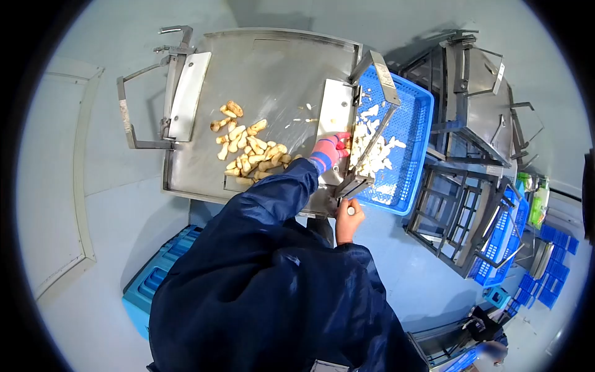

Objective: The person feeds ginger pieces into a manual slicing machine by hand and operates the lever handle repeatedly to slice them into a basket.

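My left hand [330, 150], in a pink and blue glove, is closed at the white board [329, 115] beside the cutter's blade frame [372, 142]. What its fingers hold is too small to make out. Bare and closed, my right hand [349, 218] is wrapped round the cutter's handle [351, 211] below the table edge. Whole mushrooms [248, 149] lie piled on the metal table [266, 74], left of my left hand. Sliced pale pieces [378, 155] lie in the blue basket [416, 118] right of the blade frame.
Another cutter [178, 93] with a raised arm stands at the table's left edge. Metal stands [458, 211] are on the right, with another blue basket [496, 248]. A teal crate [145, 288] sits on the floor at lower left. A person [486, 328] is at lower right.
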`<state>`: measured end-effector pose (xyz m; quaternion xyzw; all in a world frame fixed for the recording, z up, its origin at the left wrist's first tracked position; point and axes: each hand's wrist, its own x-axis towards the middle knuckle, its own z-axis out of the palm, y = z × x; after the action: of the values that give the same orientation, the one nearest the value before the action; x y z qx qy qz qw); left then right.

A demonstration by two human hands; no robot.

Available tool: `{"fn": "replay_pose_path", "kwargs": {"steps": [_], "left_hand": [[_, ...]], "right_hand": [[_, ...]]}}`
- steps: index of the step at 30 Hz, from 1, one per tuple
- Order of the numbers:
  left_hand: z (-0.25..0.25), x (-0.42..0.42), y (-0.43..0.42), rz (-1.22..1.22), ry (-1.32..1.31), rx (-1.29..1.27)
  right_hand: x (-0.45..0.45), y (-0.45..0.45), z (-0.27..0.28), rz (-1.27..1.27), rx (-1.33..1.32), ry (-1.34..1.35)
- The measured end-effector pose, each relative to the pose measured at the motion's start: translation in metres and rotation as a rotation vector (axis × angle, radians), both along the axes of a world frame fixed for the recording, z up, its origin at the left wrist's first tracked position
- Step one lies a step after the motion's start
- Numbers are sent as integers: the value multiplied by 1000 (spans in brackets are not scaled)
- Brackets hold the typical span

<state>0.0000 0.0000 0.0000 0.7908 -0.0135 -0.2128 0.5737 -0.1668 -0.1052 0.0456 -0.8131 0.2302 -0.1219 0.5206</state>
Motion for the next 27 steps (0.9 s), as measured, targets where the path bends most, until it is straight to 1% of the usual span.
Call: {"fn": "replay_pose_path", "kwargs": {"steps": [2, 3, 4, 5, 6, 7, 8, 9, 11, 13, 14, 15, 16, 17, 18, 19, 21, 22, 24, 25, 26, 27], "left_hand": [[-18, -2, -7, 6, -19, -9], [-30, -40, -8, 103, 94, -232], [-33, -7, 5, 74, 29, -171], [-29, -1, -3, 54, 18, -150], [-17, -6, -5, 49, 23, -159], [-5, -10, -7, 49, 22, -175], [-16, -8, -13, 41, 19, -102], [-18, -3, -15, 52, 4, -95], [-24, -11, -17, 71, 7, -71], [-27, -17, -9, 99, 40, -147], [-25, -17, -9, 114, 53, -194], [-19, -10, -10, 126, 52, -246], [-13, -8, -10, 113, 30, -174], [-6, -10, -9, 98, 13, -100], [-3, -11, -9, 84, -4, -24], [-8, -11, -9, 98, -13, -38], [-21, -12, -11, 116, -25, -60], [-10, -11, -10, 83, -6, -50], [-36, -9, -15, 109, -5, -115], [-41, -10, -15, 126, -3, -147], [-45, -13, -15, 155, -76, -145], [-40, -13, -13, 144, -79, -96]], "right_hand": [[3, 1, 19, -39, 9, 11], [-15, 3, 51, -67, 13, 112], [19, 19, 58, -80, 109, 61], [26, 18, 74, -91, 161, 61], [16, 13, 59, -43, 24, 19], [3, 3, 32, 11, -119, -26], [-5, -3, 8, -13, -30, 36], [-1, -2, 6, 4, -41, 56], [-7, -7, 7, -38, 9, 57], [16, 9, 58, -73, 27, 72], [20, 11, 60, -66, -26, 22], [7, 4, 21, -14, -74, -59], [-1, 3, -13, -31, -276, -3], [-3, 2, -15, -7, -299, 9], [-4, 1, -18, 16, -323, 21], [-1, 5, -5, 40, -346, 32], [5, 4, 19, 70, -284, -23], [10, 5, 28, 67, -262, -46], [21, 6, 52, 89, -225, -96], [17, 5, 43, 80, -240, -67], [14, 4, 34, 72, -255, -39], [10, 4, 25, 65, -271, -10]]}}
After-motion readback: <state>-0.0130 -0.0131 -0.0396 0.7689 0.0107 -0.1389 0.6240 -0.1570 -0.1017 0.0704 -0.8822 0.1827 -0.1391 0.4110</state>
